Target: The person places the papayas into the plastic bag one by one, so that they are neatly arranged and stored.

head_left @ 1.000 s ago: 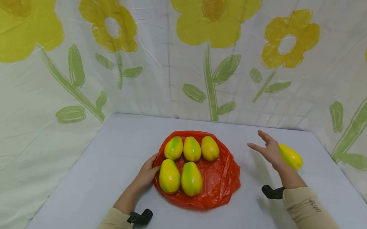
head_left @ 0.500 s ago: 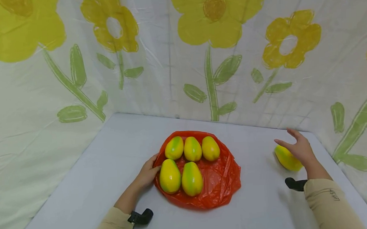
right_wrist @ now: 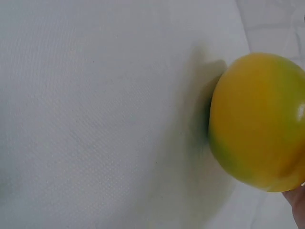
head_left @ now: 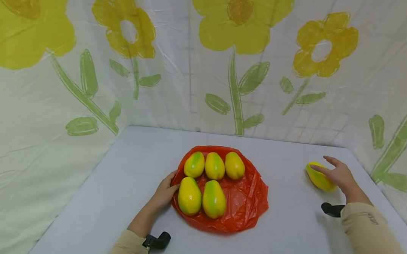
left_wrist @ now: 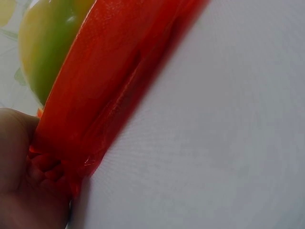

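A red plastic bag point(head_left: 241, 203), its rim rolled open, lies mid-table with several yellow-green papayas point(head_left: 214, 199) in it. My left hand point(head_left: 164, 191) grips the bag's left rim; in the left wrist view, the thumb point(left_wrist: 14, 133) lies outermost and curled fingers show behind the red film. Over at the right, one more papaya point(head_left: 321, 176) lies on the table. My right hand point(head_left: 343, 178) is right at it, thumb and fingers spread, the thumb overlapping the fruit in the head view. The right wrist view has this papaya point(right_wrist: 259, 121) large, with a bit of hand point(right_wrist: 298, 205) below it.
A white table point(head_left: 123, 157) bears everything. Behind it hangs a pale curtain point(head_left: 174, 86) painted with yellow flowers. Each wrist wears a black camera, one on the left point(head_left: 157, 240) and one on the right point(head_left: 332, 209).
My right hand has moved right and then down to the single papaya, its fingers still spread. My left hand keeps its grip on the bag's rim.
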Action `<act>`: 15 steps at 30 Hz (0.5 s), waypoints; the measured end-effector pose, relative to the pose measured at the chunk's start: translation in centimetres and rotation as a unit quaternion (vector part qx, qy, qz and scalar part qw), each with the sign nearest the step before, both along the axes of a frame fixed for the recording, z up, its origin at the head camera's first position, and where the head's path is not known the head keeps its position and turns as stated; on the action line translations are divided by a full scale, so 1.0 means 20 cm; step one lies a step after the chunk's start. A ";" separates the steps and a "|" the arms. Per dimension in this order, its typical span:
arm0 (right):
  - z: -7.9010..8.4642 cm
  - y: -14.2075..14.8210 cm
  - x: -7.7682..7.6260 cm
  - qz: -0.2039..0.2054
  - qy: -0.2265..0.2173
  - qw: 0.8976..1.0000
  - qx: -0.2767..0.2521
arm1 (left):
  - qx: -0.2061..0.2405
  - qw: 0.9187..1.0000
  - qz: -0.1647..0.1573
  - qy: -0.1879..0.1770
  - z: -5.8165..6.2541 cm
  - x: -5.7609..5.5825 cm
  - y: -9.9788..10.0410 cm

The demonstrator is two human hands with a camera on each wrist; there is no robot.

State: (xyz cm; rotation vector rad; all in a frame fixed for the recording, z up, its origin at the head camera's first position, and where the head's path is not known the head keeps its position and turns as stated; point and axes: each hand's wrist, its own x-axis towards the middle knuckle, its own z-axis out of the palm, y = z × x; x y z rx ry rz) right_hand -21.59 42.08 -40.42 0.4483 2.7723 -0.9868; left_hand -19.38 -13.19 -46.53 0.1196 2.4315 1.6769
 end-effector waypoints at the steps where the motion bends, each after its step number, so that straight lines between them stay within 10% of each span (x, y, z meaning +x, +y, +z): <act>1: -0.01 0.00 0.00 0.005 -0.004 1.000 0.004 | -0.001 1.000 0.000 0.000 0.00 0.00 0.00; 15: -0.06 -0.02 0.01 0.028 -0.021 0.999 0.035 | 0.007 1.000 0.003 -0.001 0.00 0.00 0.00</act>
